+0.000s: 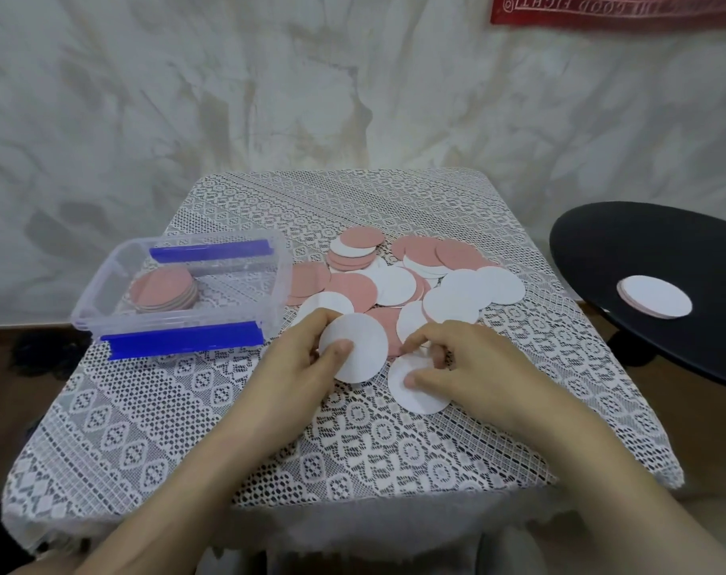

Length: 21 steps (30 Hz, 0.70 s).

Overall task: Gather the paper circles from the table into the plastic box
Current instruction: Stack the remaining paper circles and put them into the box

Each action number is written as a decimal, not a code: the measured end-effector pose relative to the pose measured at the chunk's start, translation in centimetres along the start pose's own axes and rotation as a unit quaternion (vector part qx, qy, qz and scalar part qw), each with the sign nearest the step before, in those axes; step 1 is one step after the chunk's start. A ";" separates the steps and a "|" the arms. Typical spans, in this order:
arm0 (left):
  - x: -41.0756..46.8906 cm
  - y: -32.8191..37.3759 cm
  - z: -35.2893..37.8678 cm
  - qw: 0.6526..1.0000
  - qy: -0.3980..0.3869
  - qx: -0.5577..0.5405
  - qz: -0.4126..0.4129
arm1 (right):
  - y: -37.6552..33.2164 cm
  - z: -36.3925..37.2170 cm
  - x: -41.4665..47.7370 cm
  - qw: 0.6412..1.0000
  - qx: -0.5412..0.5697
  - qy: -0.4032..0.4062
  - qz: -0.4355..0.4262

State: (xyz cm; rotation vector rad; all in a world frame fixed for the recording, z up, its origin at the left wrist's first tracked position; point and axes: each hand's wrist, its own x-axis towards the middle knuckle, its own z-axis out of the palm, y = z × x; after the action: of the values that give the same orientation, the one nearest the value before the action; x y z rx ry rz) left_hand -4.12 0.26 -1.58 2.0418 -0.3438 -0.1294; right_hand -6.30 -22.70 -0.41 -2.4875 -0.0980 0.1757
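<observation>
Left hand (307, 361) pinches a white circle (363, 346); right hand (473, 359) fingers grasp another circle (423, 396) on the surface (353, 450). Loose pile (394, 280) behind; plastic box (104, 284) at left holds a stack (162, 290).

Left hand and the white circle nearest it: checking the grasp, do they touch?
Touching. Head view shows the left hand pinching the white circle, thumb on top.

L hand (307, 359) holds white circle (359, 352); R hand (460, 367) pinches another (415, 392).
</observation>
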 end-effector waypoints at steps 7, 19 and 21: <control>0.0 0.0 0.1 1.000 -0.002 0.011 0.002 | 0.0 -0.9 -0.5 0.997 -0.057 -0.048 -0.011; 0.2 -0.3 -0.3 1.000 0.010 0.018 0.005 | -1.1 0.3 -0.6 0.994 -0.080 -0.065 -0.039; 0.2 -0.4 -0.4 1.000 0.011 0.018 0.004 | -1.2 0.4 -0.4 0.993 -0.085 -0.069 -0.043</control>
State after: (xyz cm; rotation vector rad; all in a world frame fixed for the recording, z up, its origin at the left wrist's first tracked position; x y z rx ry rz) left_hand -3.74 0.66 -1.71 2.0756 -0.3434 -0.0950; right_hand -6.84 -21.53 0.01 -2.6320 -0.2875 0.3153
